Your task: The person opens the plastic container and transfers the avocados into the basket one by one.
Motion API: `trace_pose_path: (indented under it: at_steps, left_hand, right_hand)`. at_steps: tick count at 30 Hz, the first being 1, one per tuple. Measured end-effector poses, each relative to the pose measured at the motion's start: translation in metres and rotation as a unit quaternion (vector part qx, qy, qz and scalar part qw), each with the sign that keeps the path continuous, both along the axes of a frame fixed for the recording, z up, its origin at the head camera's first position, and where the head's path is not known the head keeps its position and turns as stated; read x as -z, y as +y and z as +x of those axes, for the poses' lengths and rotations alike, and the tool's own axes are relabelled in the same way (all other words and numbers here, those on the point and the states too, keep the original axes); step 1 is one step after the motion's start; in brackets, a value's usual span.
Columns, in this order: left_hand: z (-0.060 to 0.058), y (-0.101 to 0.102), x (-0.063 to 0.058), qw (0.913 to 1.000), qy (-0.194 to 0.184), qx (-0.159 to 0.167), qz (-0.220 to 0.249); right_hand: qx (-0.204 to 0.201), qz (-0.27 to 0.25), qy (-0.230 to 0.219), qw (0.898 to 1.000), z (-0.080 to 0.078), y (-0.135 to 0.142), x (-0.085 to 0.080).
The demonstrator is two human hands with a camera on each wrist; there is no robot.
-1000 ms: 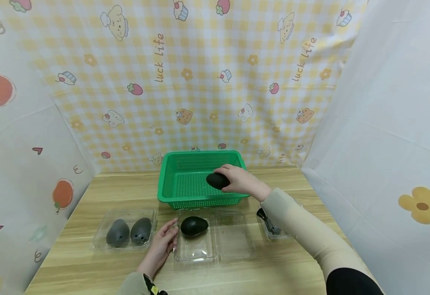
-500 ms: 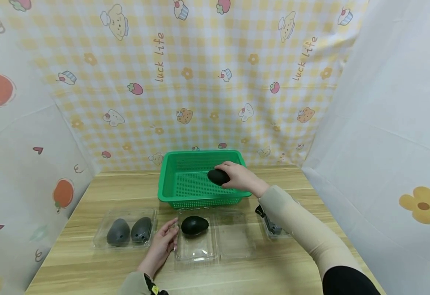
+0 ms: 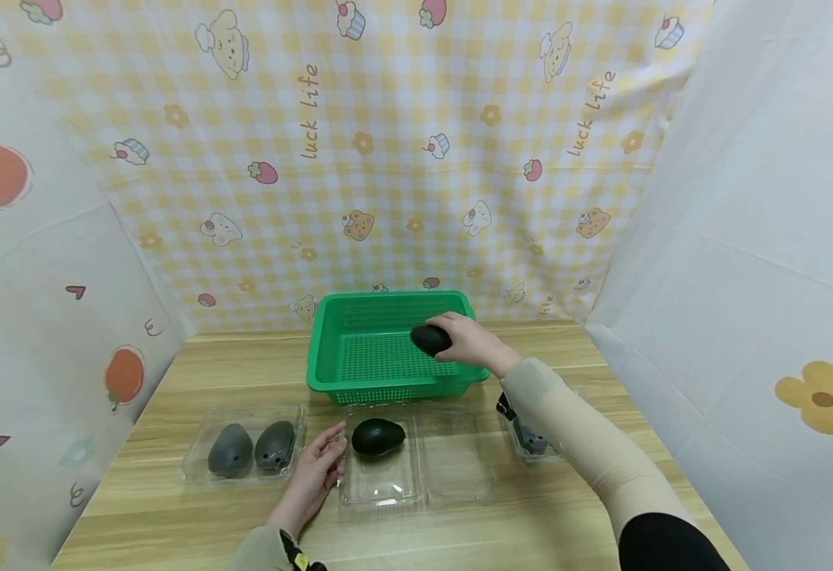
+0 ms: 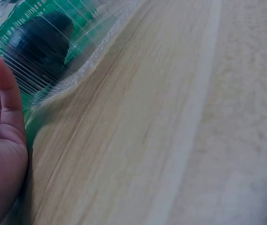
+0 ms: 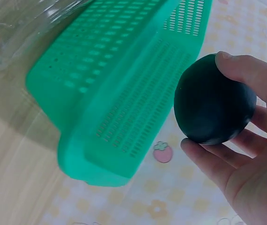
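My right hand (image 3: 468, 339) grips a dark avocado (image 3: 430, 339) above the right part of a green plastic basket (image 3: 391, 391). In the right wrist view, thumb and fingers curve round the avocado (image 5: 213, 101), which hangs clear of the basket (image 5: 105, 108). My left hand (image 3: 316, 468) rests beside the left edge of an unlatched clear clamshell box (image 3: 381, 485), its fingers touching the wall. Inside that box's left half lies another dark avocado (image 3: 378, 438); the lid (image 3: 457, 464) is folded out flat to the right. The left wrist view shows this avocado (image 4: 42, 44) through the plastic.
Left of my left hand stands a closed clear box (image 3: 195, 460) with two dark avocado-shaped things in it. At the right, another clear box (image 3: 534, 454) with dark contents sits partly hidden under my right sleeve. A patterned cloth (image 3: 402, 174) hangs behind the wooden table (image 3: 245, 365).
My right hand with the avocado has moved slightly right and up over the basket. My left hand and the open box have stayed in place.
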State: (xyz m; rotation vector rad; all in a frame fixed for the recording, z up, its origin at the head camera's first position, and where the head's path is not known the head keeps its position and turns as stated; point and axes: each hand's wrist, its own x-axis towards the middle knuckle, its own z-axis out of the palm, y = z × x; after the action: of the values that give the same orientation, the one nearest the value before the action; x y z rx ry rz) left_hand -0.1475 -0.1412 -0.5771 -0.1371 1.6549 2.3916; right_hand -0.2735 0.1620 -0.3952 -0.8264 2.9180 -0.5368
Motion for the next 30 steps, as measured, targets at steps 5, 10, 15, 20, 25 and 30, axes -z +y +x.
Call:
trace_pose_path:
  at_steps: [5,10,15,20,25,30]
  left_hand:
    - [0.001,0.0,0.0,1.0,-0.006,-0.004,-0.005]
    - [0.002,-0.001,0.0,1.0,-0.005,-0.005,-0.006]
    - [0.001,-0.002,0.001,1.0,0.001,-0.003,-0.008]
    - [0.0,-0.001,-0.001,0.9999,-0.014,-0.008,0.0]
    - [0.0,0.0,-0.002,0.9998,-0.018,-0.006,-0.001]
    - [0.001,0.0,-0.002,0.9999,-0.008,-0.002,-0.006]
  right_hand:
    - [0.01,0.001,-0.007,1.0,-0.006,0.002,0.01]
    - [0.019,-0.003,-0.004,1.0,-0.01,0.002,0.018]
    - [0.026,-0.015,0.005,1.0,-0.014,0.002,0.026]
    - [0.032,-0.029,0.013,0.999,-0.019,0.001,0.036]
    - [0.043,-0.029,0.02,0.998,-0.024,0.0,0.048]
    - [0.051,-0.019,0.02,0.998,-0.03,-0.002,0.059]
